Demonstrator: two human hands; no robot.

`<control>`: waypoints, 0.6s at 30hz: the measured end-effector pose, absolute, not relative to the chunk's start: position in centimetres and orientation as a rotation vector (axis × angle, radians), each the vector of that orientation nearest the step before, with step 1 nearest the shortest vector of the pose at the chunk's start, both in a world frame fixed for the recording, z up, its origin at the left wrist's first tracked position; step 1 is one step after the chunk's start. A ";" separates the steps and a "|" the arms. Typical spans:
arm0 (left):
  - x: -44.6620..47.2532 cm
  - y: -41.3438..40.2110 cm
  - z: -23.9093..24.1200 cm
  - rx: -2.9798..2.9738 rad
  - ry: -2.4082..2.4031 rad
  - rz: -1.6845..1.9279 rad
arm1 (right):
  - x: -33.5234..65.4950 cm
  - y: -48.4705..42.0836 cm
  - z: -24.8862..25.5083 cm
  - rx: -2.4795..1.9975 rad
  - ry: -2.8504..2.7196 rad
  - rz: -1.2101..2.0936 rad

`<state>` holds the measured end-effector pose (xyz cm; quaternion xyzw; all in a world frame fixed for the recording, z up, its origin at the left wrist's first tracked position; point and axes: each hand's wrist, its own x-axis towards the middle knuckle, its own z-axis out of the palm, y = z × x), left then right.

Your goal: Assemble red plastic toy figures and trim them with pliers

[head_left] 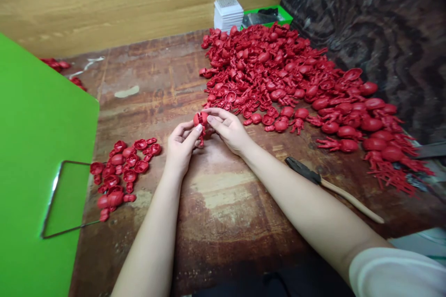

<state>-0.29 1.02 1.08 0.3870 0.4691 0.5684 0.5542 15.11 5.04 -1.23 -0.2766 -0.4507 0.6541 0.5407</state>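
Between both hands, above the middle of the table, is a small red plastic toy part (199, 119) with a rounded top that shows a dark gap. My left hand (183, 141) pinches it from the left, thumb on its front. From the right, my right hand (226, 127) grips the same part with thumb and fingers. Fingers hide much of its lower side. Just beyond the right hand spreads a large pile of red plastic parts (265, 69), some rounded, some with thin finger-like ends. A smaller group of hollow red parts (129, 160) lies left of my left hand.
Pliers (303, 170) with one pale handle showing lie right of my right forearm. A green panel (42, 158) with a metal handle (54, 185) stands at left. White stacked pieces (228, 14) and a green tray (285, 16) sit behind the pile.
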 end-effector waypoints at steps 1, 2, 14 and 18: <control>-0.3 1.0 1.1 0.912 1.108 1.344 | 15.1 5.1 -1.3 -0.651 -1.068 1.560; -0.4 1.0 1.1 0.911 1.109 1.344 | 15.1 5.1 -1.3 -0.650 -1.065 1.562; -0.6 1.0 0.8 0.925 1.116 1.318 | 15.1 5.1 -1.6 -0.691 -1.036 1.563; -0.6 1.1 0.7 0.929 1.117 1.325 | 15.1 5.2 -1.6 -0.658 -1.016 1.566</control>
